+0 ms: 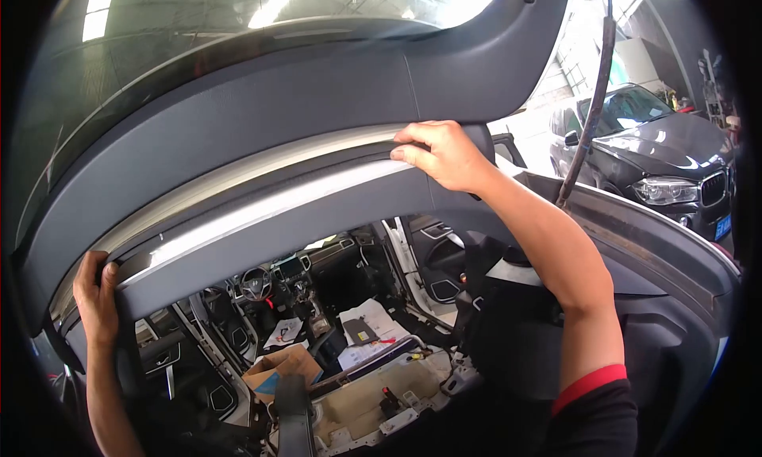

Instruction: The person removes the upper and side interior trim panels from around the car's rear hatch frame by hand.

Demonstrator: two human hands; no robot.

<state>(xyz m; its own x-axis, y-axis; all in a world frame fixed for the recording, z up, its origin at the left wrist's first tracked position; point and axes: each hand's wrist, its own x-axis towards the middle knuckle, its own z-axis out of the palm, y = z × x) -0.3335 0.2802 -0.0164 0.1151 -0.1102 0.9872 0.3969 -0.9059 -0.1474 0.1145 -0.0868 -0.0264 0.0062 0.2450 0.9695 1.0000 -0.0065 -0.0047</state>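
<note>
My right hand (pixel 448 157) pinches the dark rubber seal (pixel 278 172) near the right end of the tailgate opening, thumb below and fingers above. At the far left, my left hand (pixel 97 302) has its fingertips and thumb closed on the same edge; the exact spot under them is partly hidden. Above the seal runs a pale strip of bodywork, and below it lies the grey roof trim (pixel 317 217) with a bright reflection along its upper side. The raised tailgate's grey inner panel (pixel 262 107) hangs over both hands.
Inside the stripped cabin are a cardboard box (pixel 278 370), papers (pixel 373 322) and a steering wheel (pixel 255 285). The bare floor (pixel 357 405) has loose parts on it. A tailgate strut (pixel 591 115) rises at right, with a dark car (pixel 659 147) parked beyond.
</note>
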